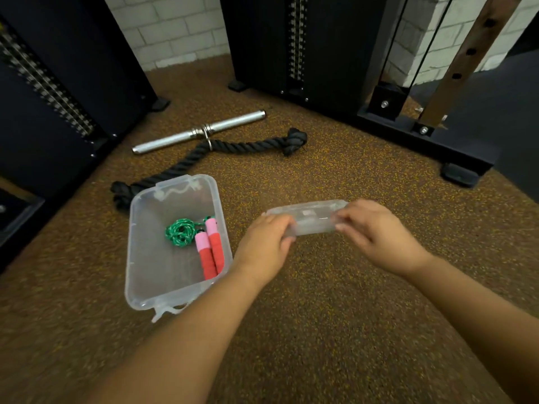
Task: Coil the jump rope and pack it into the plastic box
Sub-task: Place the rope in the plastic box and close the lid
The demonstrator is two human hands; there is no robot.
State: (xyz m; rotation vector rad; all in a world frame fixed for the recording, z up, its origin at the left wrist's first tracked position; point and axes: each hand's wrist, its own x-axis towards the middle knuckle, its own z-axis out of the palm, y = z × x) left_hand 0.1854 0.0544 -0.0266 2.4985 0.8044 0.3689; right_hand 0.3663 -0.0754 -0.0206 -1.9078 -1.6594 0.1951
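Both hands up over the speckled floor (320, 301), left hand (264, 247) and right hand (379, 237) each closed on one end of the clear lid (310, 218), held level between them and off to the right of the box. Down in the open plastic box (145, 258) on the floor, jump rope (192, 237) packed against the right wall, green cord bunched in a coil, red-and-pink handles side by side. Beyond the box, a thick black rope (242, 147) clipped to a metal bar (198, 132)
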